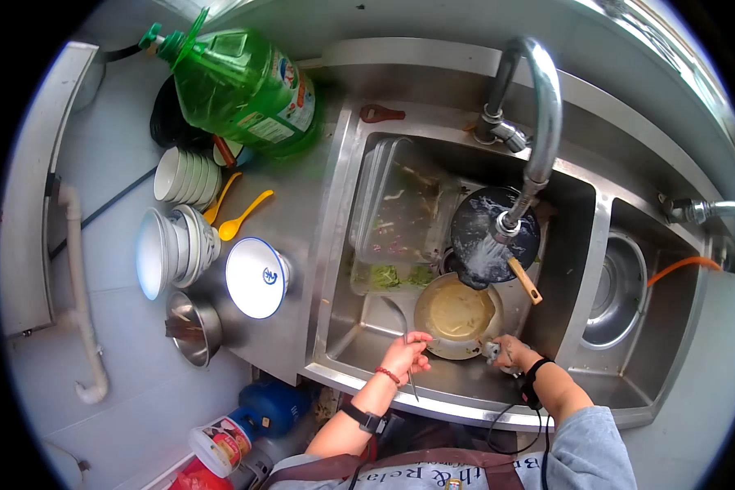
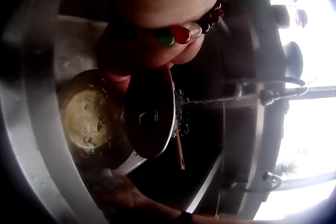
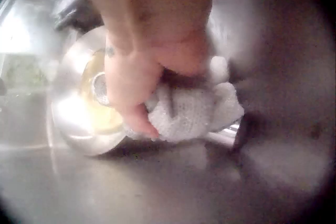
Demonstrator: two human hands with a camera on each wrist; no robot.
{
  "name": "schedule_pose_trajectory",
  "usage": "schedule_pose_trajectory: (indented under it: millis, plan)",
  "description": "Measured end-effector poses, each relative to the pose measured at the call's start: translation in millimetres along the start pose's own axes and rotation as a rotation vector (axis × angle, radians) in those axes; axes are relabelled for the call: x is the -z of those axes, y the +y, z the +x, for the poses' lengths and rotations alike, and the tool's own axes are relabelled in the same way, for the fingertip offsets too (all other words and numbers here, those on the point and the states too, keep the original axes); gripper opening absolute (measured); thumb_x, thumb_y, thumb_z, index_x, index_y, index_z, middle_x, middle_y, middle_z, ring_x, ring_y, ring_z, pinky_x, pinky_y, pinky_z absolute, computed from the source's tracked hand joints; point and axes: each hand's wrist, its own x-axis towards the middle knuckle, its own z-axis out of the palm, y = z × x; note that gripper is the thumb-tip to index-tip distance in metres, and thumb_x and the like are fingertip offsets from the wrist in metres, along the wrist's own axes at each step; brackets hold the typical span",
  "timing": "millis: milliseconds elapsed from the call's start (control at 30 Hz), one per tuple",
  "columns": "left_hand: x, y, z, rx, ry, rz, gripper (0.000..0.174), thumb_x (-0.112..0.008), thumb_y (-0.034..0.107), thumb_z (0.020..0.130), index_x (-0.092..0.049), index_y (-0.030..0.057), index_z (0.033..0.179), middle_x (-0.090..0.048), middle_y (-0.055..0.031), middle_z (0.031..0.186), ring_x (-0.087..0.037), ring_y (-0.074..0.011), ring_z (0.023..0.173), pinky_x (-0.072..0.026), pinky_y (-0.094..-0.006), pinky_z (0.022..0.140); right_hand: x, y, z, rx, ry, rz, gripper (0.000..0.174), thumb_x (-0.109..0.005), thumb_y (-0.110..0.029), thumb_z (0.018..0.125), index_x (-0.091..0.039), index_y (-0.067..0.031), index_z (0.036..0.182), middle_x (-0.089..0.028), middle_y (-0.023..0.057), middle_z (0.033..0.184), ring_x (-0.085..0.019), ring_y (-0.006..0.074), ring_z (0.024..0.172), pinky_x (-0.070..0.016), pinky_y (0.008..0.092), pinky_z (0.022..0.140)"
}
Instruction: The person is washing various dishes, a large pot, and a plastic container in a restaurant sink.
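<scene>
Both grips closed: left hand (image 1: 403,358) pinching a lid (image 2: 149,129), right hand (image 1: 514,352) round a dishcloth (image 3: 184,113). Washing-up, apparently — next calls for wiping.

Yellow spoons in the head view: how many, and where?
2, both on the counter left of the sink: one spoon lies beside the stacked bowls, the other spoon just to its right. Others could be hidden behind the bowls.

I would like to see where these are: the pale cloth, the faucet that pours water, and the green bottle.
Pale cloth (image 3: 185,115), right wrist view, on its bunched middle.
Pouring faucet (image 1: 550,114), head view, on its curved neck.
Green bottle (image 1: 238,88), head view, on its body.
</scene>
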Motion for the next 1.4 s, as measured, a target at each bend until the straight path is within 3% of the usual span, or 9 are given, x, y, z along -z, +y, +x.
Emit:
schedule_pose_trajectory:
  millis: [100,367,433,700,800,933,1067,1300,1400]
  plan:
    - [12,-5,-17,0.003,-0.1,-0.089,0.023,-0.04,0.005,0.095,-0.056,0.0069,0.111,-0.043,0.0016,0.063,-0.05,-0.0122,0.054,-0.0529,-0.0292,0.055,17,-39,-43,0.163,0.132,0.082,0.048,-0.079,-0.018,0.058,-0.067,-0.0015,0.102,-0.07,0.0146,0.09,-0.067,0.0233,0.08,-0.0528,0.0343,0.074]
    - [27,10,-70,-0.007,-0.261,0.065,0.022,-0.042,0.007,0.095,-0.056,0.005,0.11,-0.054,-0.0026,0.076,-0.056,-0.0097,0.059,-0.0358,-0.0192,0.043,18,-69,-67,-0.283,-0.812,1.415,0.031,-0.07,-0.017,0.076,-0.065,0.0004,0.101,-0.069,0.0144,0.095,-0.067,0.0261,0.086,-0.0539,0.0415,0.08]
    - [33,20,-90,-0.035,-0.339,0.063,0.021,-0.044,0.007,0.094,-0.056,0.0008,0.11,-0.056,-0.0054,0.08,-0.054,-0.0095,0.054,-0.0337,-0.0186,0.04,6,-89,-99,-0.147,-0.747,1.656,0.021,-0.064,-0.011,0.081,-0.064,0.0026,0.096,-0.069,0.0147,0.094,-0.067,0.0239,0.08,-0.0549,0.039,0.08]
    - [34,64,-152,-0.112,-0.514,0.203,0.018,-0.047,0.003,0.089,-0.06,-0.0053,0.099,-0.064,-0.0167,0.082,-0.057,-0.0148,0.054,-0.034,-0.0193,0.038,68,-153,-229,0.164,-0.958,1.662,0.029,-0.061,-0.007,0.083,-0.059,0.0055,0.109,-0.066,0.0185,0.099,-0.068,0.0253,0.088,-0.0559,0.0358,0.08]
    - [8,58,-133,-0.172,-0.531,0.203,0.021,-0.046,0.005,0.092,-0.06,-0.0038,0.105,-0.065,-0.02,0.096,-0.067,-0.0214,0.08,-0.0391,-0.0202,0.045,82,-175,-241,0.175,-0.205,1.336,0.038,-0.071,-0.001,0.074,-0.059,0.0018,0.11,-0.066,0.0131,0.099,-0.067,0.0236,0.085,-0.0552,0.0366,0.076]
    - [-35,29,-64,-0.175,-0.445,0.053,0.046,-0.04,0.018,0.1,-0.031,0.0049,0.144,-0.05,-0.0218,0.129,-0.047,-0.0312,0.125,-0.0427,-0.0455,0.104,78,-193,-182,0.287,0.253,1.065,0.043,-0.065,0.004,0.072,-0.058,-0.0001,0.114,-0.065,0.0109,0.1,-0.064,0.0197,0.087,-0.0545,0.0339,0.076]
    - [-51,14,4,-0.145,-0.313,0.065,0.042,-0.047,0.021,0.098,-0.044,0.0084,0.138,-0.058,-0.0004,0.116,-0.054,-0.0125,0.105,-0.0455,-0.0284,0.075,71,-195,-139,0.416,0.273,1.209,0.054,-0.061,0.007,0.074,-0.053,-0.0009,0.127,-0.065,0.0138,0.104,-0.065,0.0219,0.094,-0.0545,0.0325,0.077]
    - [-60,18,35,-0.111,-0.262,-0.11,0.032,-0.052,0.024,0.097,-0.051,0.008,0.125,-0.06,-0.0083,0.112,-0.061,-0.0196,0.099,-0.0511,-0.0373,0.084,61,-175,-135,0.445,0.531,0.43,0.055,-0.078,-0.02,0.07,-0.054,-0.0074,0.118,-0.065,0.0199,0.105,-0.063,0.0321,0.101,-0.0496,0.0376,0.088]
    - [-57,24,28,-0.07,-0.36,-0.165,0.031,-0.052,0.023,0.096,-0.049,0.0104,0.125,-0.059,-0.0077,0.101,-0.06,-0.0164,0.081,-0.0511,-0.0344,0.07,72,-153,-164,0.409,0.707,0.53,0.061,-0.078,-0.012,0.069,-0.045,-0.0088,0.121,-0.062,0.0118,0.104,-0.061,0.0216,0.095,-0.0494,0.0348,0.084]
